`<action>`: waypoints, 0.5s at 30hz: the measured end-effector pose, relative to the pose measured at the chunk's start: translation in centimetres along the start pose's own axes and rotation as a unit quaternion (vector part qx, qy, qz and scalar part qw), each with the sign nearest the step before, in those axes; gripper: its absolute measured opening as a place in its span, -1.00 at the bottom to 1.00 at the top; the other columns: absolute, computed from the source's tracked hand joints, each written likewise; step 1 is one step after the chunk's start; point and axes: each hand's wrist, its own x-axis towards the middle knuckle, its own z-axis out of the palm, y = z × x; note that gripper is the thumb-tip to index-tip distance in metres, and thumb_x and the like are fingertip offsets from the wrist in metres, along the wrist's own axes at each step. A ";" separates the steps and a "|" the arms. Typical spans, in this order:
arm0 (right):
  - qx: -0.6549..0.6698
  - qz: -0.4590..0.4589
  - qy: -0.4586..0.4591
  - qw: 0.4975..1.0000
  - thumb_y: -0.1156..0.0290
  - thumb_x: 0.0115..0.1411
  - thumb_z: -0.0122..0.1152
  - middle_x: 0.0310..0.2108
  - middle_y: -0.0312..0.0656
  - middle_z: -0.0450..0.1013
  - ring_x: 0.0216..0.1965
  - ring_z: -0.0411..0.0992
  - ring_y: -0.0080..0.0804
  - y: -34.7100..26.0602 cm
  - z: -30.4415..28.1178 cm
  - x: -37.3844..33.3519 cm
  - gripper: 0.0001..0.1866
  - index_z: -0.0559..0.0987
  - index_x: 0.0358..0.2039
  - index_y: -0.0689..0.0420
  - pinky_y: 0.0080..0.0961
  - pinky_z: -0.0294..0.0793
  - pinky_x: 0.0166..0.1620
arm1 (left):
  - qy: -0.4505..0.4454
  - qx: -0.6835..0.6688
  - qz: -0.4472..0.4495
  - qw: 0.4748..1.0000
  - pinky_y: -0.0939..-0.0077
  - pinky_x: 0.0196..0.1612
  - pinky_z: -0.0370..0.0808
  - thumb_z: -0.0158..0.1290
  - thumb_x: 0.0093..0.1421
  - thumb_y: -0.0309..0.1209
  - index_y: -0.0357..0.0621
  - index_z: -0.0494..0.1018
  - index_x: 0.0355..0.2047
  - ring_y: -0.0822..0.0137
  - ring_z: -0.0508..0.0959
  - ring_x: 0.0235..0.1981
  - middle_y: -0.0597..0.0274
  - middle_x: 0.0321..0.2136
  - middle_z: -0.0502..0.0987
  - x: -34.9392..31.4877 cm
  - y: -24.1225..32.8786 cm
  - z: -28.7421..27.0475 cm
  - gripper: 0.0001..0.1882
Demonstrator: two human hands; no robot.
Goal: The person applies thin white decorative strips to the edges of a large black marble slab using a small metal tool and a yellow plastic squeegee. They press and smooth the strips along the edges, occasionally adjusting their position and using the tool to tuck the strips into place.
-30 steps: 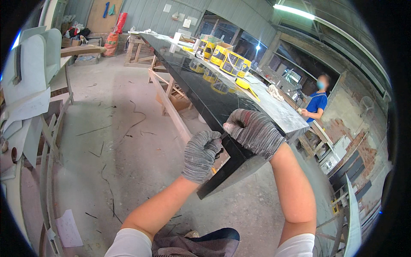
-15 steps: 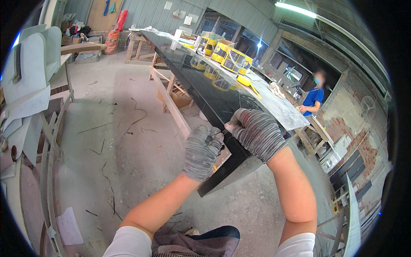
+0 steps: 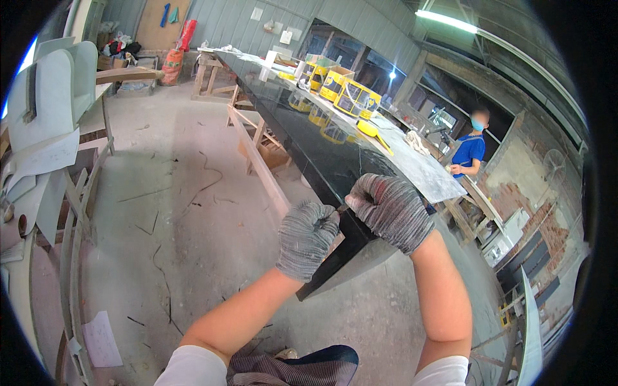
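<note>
A long, glossy black stone slab [image 3: 299, 132] runs away from me, with a black piece [image 3: 341, 260] joined at its near end and reaching down. At that near corner, both my hands wear grey striped knit gloves. My left hand [image 3: 308, 241] is closed at the slab's front edge, its fingers curled. Pinched closed as well, my right hand [image 3: 391, 211] rests over the slab's top by the corner. The fingertips of the two hands nearly meet. A small dark bit shows between them, too small to name.
Several yellow-and-black tubs [image 3: 357, 98] and a yellow scoop-like tool [image 3: 373, 135] lie beyond on a pale dusty slab [image 3: 431, 177]. A masked person in blue [image 3: 468, 153] stands at far right. Wooden trestles [image 3: 257, 161] support the slab. White panels [image 3: 48, 96] lean at left.
Both hands have shifted slightly down in the picture, staying closed at the slab's corner. The view has tilted a little. The other person's head has turned.
</note>
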 end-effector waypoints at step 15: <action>0.053 -0.051 0.035 0.997 0.33 0.17 0.22 -0.44 -0.01 0.51 -0.31 0.51 -0.01 0.5 0.2 -1.8 -0.85 0.58 -0.39 0.15 -0.28 0.49 -0.22 | -0.023 0.047 0.035 0.998 0.28 -0.34 0.48 0.24 0.00 -0.50 -0.17 0.58 -0.44 0.06 0.53 -0.44 0.07 -0.53 0.52 -0.6 2.0 -0.8 -0.91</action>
